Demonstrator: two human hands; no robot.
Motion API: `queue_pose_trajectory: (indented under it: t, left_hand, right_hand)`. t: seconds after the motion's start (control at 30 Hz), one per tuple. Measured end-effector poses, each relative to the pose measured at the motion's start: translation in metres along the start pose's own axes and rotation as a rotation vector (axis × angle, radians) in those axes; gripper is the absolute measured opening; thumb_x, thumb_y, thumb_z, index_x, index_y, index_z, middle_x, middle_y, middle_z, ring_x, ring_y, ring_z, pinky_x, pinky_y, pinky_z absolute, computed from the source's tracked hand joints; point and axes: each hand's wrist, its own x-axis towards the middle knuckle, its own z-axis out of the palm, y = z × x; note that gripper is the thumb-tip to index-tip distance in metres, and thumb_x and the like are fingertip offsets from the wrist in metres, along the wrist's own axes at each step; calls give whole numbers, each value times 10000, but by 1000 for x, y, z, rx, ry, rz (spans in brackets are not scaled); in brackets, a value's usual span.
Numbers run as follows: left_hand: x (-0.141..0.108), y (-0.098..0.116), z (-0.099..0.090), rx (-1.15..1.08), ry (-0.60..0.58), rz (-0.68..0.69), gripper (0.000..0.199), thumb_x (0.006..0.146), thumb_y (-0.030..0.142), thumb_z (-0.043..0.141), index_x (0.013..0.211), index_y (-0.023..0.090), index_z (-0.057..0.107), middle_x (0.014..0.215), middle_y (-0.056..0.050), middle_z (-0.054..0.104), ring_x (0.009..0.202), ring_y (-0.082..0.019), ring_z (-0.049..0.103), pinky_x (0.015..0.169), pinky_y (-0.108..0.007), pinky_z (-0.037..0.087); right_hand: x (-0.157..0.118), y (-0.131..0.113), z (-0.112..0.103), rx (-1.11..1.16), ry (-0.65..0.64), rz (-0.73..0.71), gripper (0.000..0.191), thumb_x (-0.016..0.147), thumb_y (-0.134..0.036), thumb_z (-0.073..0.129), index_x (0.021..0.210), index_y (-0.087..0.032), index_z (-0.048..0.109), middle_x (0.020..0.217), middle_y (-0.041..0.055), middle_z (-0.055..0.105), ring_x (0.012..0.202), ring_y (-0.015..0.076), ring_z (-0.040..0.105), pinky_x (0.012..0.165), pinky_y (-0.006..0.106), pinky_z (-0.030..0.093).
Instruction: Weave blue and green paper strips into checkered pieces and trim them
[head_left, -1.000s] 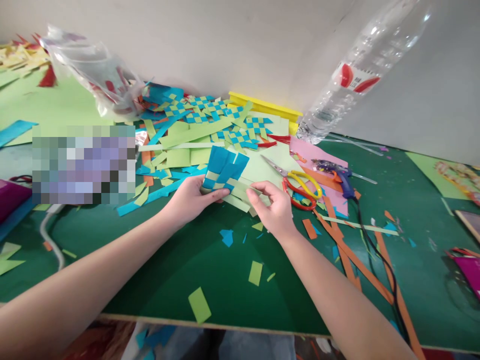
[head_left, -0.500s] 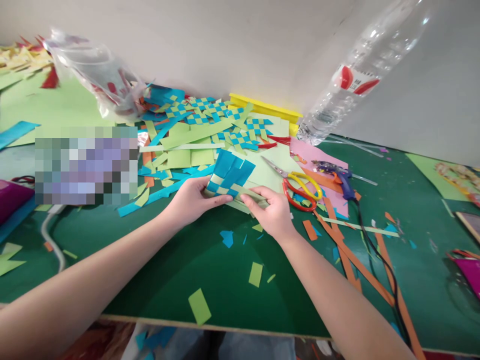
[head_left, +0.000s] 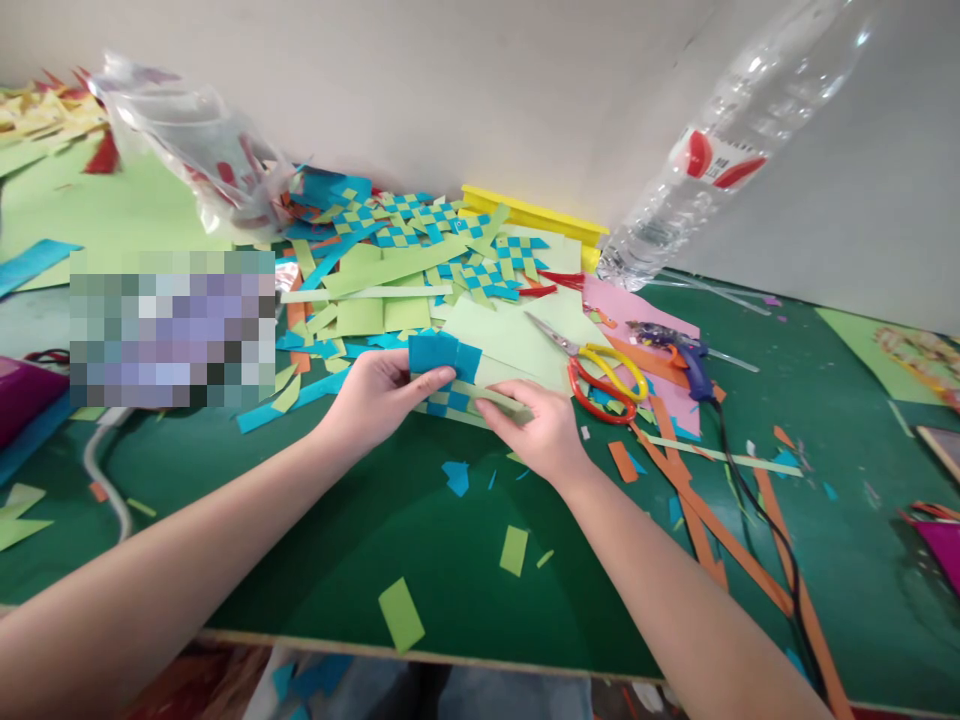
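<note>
Between my hands, above the green table [head_left: 330, 560], is a small woven piece of blue and pale green paper strips [head_left: 442, 358]. My left hand [head_left: 382, 395] grips its left side, thumb lying across the front. With thumb and fingers, my right hand [head_left: 536, 420] pinches the pale green strip ends [head_left: 504, 402] on the right. Blue strip ends stand up at the top, and checkered weave shows below my left thumb. My fingers hide part of the weave. Scissors with red and yellow handles [head_left: 604, 375] lie just beyond my right hand.
Finished-looking checkered paper weaves [head_left: 480, 272] and loose strips pile up behind my hands. A glue gun [head_left: 675, 360] with a black cord lies at the right, near orange strips [head_left: 712, 520]. A clear plastic bottle [head_left: 720, 160] and a bagged cup [head_left: 199, 150] stand at the back. Paper scraps [head_left: 401, 613] lie in front.
The woven piece has tipped and lowered slightly, its blue ends now folded or tilted away. My left thumb has moved up across its front. My right hand stays on the green strips.
</note>
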Motion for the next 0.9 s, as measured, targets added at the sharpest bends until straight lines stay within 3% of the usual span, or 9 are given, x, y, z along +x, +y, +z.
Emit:
queue_pose_trajectory:
  t: [0.3, 0.47, 0.7, 0.9]
  left_hand:
    - [2, -1, 2, -19, 79, -40, 371, 693, 540, 734, 790, 181, 724, 745, -14, 723, 706, -177, 658, 652, -276, 530]
    - [1, -2, 1, -23, 86, -46, 374, 685, 540, 739, 772, 177, 721, 745, -18, 726, 687, -173, 655, 643, -273, 531]
    - [1, 2, 1, -185, -8, -30, 325, 673, 468, 783, 824, 187, 724, 831, -39, 751, 754, -183, 693, 717, -288, 569]
    - [0, 3, 0, -93, -37, -18, 310, 653, 450, 802, 822, 198, 735, 880, -50, 759, 816, -212, 707, 787, -320, 575]
  right_hand:
    - [1, 6, 1, 67, 75, 34, 134, 844, -337, 633, 836, -228, 710, 821, 31, 740, 950, 207, 672, 837, 360, 561]
    - [1, 8, 2, 87, 63, 95, 141, 829, -365, 640, 839, -249, 719, 798, 27, 737, 994, 224, 664, 728, 345, 591]
    - [-1, 9, 1, 121, 31, 98, 153, 831, -379, 649, 854, -251, 729, 836, 16, 750, 997, 215, 673, 808, 365, 590]
    - [-1, 9, 2, 115, -2, 47, 123, 836, -346, 653, 866, -260, 734, 840, -4, 754, 1023, 222, 665, 920, 437, 552]
